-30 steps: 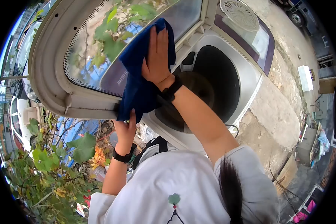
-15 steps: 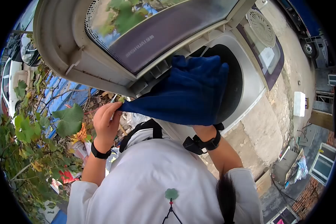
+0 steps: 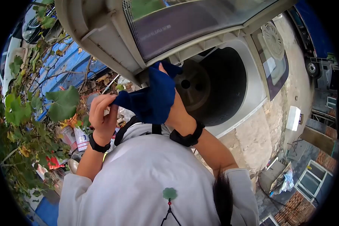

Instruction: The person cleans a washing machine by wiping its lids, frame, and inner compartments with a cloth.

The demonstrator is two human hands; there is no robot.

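A dark blue cloth (image 3: 156,96) hangs bunched and folded in front of my body. My left hand (image 3: 103,113) pinches its left end between thumb and fingers. On the other side, my right hand (image 3: 178,112) is closed around the cloth, which covers most of its fingers; one fingertip shows at the top. Just beyond the cloth is the open tub of a washing machine (image 3: 257,92), its dark round drum (image 3: 228,90) visible inside. The cloth's upper end overlaps the tub's near left rim.
The raised lid (image 3: 101,49) with its clear window stands over the machine's left and back. A second panel with a round grille (image 3: 273,39) lies to the right. Vine leaves (image 3: 62,103) and clutter crowd the left side. A truck wheel (image 3: 312,67) shows far right.
The cloth has been drawn left, away from the tub opening, and gathered smaller, uncovering the drum. My right hand has come up and left with it; my left hand keeps its pinch.
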